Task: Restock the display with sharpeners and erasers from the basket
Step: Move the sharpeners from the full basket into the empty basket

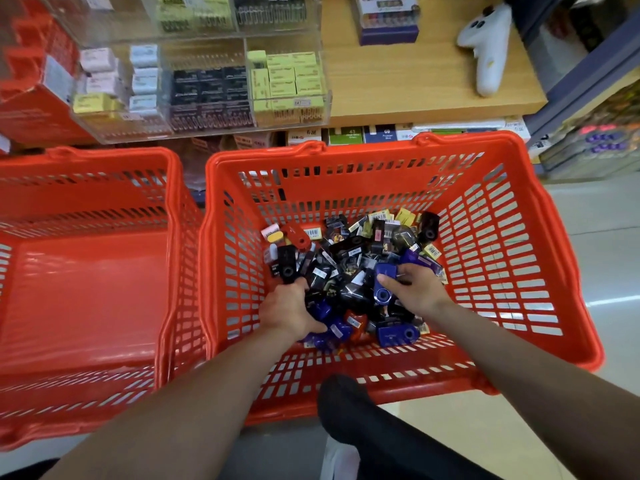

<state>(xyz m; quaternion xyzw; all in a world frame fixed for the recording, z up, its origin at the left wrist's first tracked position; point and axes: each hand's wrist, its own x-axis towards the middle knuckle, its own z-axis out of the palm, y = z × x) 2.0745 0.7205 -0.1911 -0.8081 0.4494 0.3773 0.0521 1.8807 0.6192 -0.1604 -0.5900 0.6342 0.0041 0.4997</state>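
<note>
An orange basket (502, 209) on the right holds a heap of black, blue and red sharpeners and wrapped erasers (349, 268). Both my hands are down in the heap. My left hand (289, 308) grips a black sharpener (287, 268) that sticks up past its fingers. My right hand (417, 287) has its fingers curled round a blue sharpener (383, 284). The clear acrylic display (207, 88) stands on the shelf beyond, its compartments filled with pastel, black and yellow-green eraser boxes.
A second orange basket (86, 289) stands to the left with nothing in it. A wooden shelf top (415, 74) carries a white handheld device (488, 46) and a purple box (389, 24). My dark-clothed knee (349, 407) sits before the basket.
</note>
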